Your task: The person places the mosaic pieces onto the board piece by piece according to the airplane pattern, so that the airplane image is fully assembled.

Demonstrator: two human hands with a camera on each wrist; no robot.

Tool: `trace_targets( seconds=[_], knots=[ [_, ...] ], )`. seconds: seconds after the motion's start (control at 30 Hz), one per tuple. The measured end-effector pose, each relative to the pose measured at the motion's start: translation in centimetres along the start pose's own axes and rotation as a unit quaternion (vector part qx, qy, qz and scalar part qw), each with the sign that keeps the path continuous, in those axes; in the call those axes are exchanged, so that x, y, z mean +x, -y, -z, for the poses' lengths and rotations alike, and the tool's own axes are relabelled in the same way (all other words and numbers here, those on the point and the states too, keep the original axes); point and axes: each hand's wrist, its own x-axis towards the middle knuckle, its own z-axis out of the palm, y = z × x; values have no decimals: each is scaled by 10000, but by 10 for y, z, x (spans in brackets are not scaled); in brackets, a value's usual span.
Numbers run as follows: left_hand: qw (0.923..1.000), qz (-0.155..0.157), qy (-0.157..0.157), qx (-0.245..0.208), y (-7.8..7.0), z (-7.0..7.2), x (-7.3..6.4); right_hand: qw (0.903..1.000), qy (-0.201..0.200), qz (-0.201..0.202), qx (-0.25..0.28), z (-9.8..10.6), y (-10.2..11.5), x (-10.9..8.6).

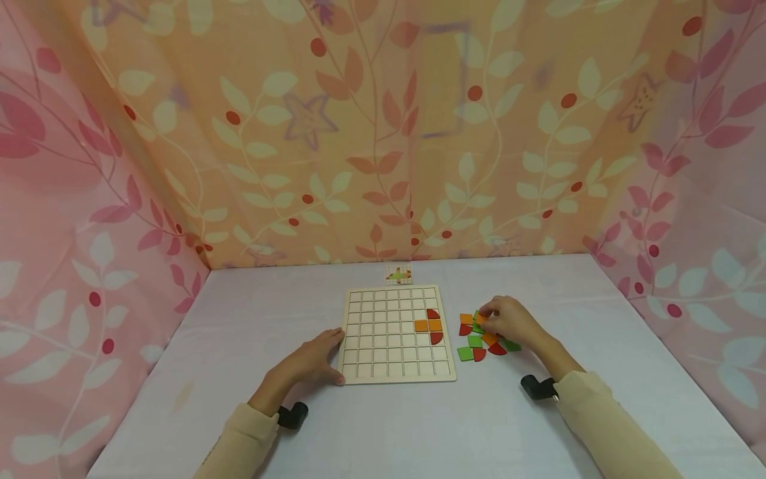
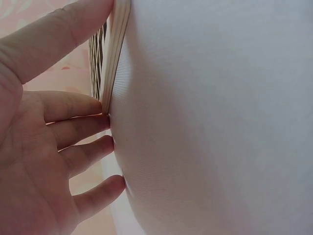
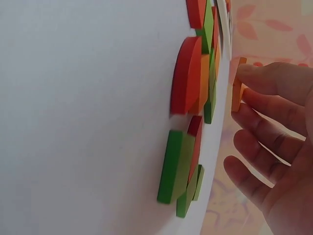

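A pale wooden grid board [image 1: 381, 350] lies flat on the white table. Two orange squares [image 1: 421, 325] sit side by side near its right edge, with a red quarter-circle piece [image 1: 433, 314] above and another [image 1: 437, 338] below. My left hand [image 1: 307, 360] rests against the board's left side, thumb at the near corner and fingers fairly straight along the edge. Over the loose pieces at the right, my right hand [image 1: 512, 320] pinches an orange tile [image 3: 236, 98] between thumb and fingertips, held above the table.
Right of the board lies a loose cluster of green squares [image 1: 465, 354], red quarter-circles [image 1: 497, 348] and orange tiles [image 1: 466, 319], some overlapping. A small pattern card [image 1: 398, 274] lies behind the board. Patterned cloth [image 1: 371, 133] encloses the table's back and sides.
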Motion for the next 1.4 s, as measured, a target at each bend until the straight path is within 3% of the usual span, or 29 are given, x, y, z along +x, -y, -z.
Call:
trace_targets(
  seconds=[0.37,1.0,1.4],
  knots=[
    [10000,43,1,24,2,-2,2,9998,75,121,145,-5,24,0],
    [9999,96,31,13,1,-3,2,9940,107,1035,347,-23,57,8],
    [9999,82,65,20,2,-2,3,9915,178,1241,361,-34,72,12]
  ],
)
